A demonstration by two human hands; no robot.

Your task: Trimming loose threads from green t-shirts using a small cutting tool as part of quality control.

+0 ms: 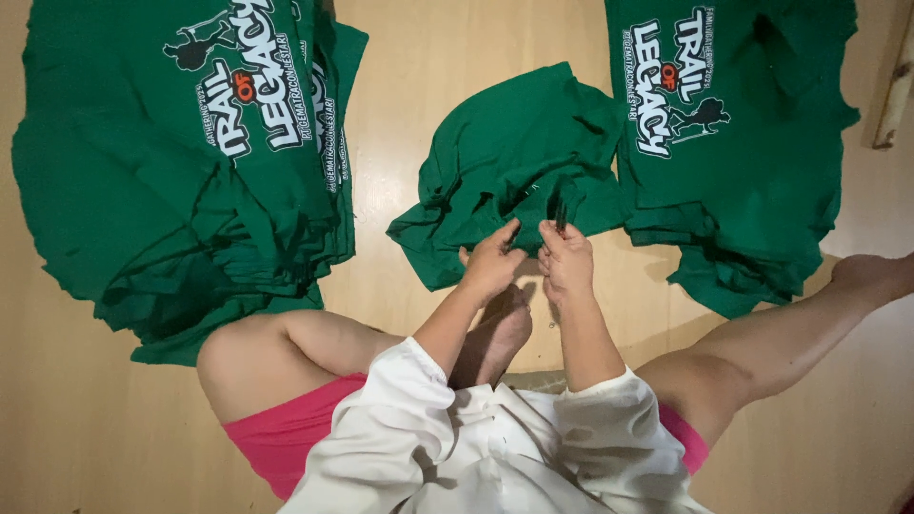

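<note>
She sits on the wooden floor [57, 438], both hands at the near edge of a crumpled green T-shirt [514, 162]. The left hand [491, 265] pinches the fabric with fingers curled shut. The right hand [567, 259] is closed too, seemingly around a small dark tool. Stacks of printed green shirts [124, 162] lie either side.

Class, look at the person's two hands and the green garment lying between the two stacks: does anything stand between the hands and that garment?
Nothing visible does. The left hand and right hand already rest on the near edge of the green garment.
</note>
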